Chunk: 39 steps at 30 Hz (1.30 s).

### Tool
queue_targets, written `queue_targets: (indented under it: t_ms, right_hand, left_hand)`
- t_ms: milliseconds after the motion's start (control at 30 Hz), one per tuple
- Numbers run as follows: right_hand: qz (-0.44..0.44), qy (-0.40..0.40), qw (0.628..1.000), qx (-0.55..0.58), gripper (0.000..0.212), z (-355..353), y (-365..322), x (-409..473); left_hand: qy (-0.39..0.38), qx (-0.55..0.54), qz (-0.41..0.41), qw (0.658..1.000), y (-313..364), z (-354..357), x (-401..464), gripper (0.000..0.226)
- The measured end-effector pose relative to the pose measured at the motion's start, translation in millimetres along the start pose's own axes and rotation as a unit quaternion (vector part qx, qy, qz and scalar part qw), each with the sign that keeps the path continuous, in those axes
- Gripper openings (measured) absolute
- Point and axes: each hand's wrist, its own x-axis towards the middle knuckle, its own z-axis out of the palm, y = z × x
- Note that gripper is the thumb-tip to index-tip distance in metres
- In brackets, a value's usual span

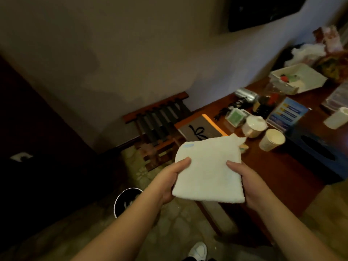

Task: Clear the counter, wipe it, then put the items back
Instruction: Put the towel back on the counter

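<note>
- Your left hand [170, 180] and right hand [244, 182] each grip one side edge of the folded white cloth [208, 171].
- The cloth's long axis points away from you, toward the cluttered bench [278, 166].

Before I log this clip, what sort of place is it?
Probably a hotel or guest room: a folding luggage rack against the wall, a wooden counter with paper cups and a lidded teacup, and a small bin on the floor.
</note>
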Motion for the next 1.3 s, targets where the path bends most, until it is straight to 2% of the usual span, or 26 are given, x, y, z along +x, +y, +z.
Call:
queue_targets:
  t_ms: [67, 233, 333, 433, 500, 667, 833, 1067, 1133, 1300]
  right_hand:
    - [-0.01, -0.041, 0.999, -0.022, 0.05, 40, 11, -3]
    - [-0.012, -0.134, 0.988, -0.072, 0.053, 140, 47, -20]
    - [-0.009, -0.192, 0.976, -0.105, 0.055, 198, 72, -34]
    - [-0.013, -0.247, 0.96, -0.127, 0.05, 254, 100, -50]
    - [-0.009, -0.272, 0.952, -0.14, 0.048, 288, 119, -63]
    - [0.026, -0.326, 0.93, -0.168, 0.043, 359, 167, -88]
    - [0.039, -0.378, 0.899, -0.215, 0.054, 421, 202, -104]
    - [0.006, -0.448, 0.857, -0.255, 0.025, 501, 228, -127]
    - [-0.013, -0.457, 0.846, -0.276, 0.022, 523, 233, -131]
    - [-0.046, -0.488, 0.82, -0.294, 0.021, 589, 235, -133]
  left_hand:
    - [0.022, -0.017, 0.036, 0.999, 6, -33, -30, 0.06]
    - [0.078, -0.072, 0.101, 0.989, 7, -117, -112, 0.066]
    - [0.113, -0.113, 0.133, 0.978, 4, -162, -163, 0.061]
    - [0.133, -0.152, 0.179, 0.963, -4, -203, -213, 0.045]
    - [0.148, -0.169, 0.206, 0.953, -13, -230, -244, 0.037]
    - [0.182, -0.219, 0.238, 0.928, -37, -293, -308, 0.042]
    - [0.209, -0.25, 0.269, 0.906, -52, -342, -363, 0.047]
    - [0.235, -0.287, 0.325, 0.87, -52, -389, -424, 0.053]
    - [0.248, -0.284, 0.347, 0.859, -46, -399, -437, 0.059]
    - [0.327, -0.221, 0.393, 0.831, -9, -425, -474, 0.051]
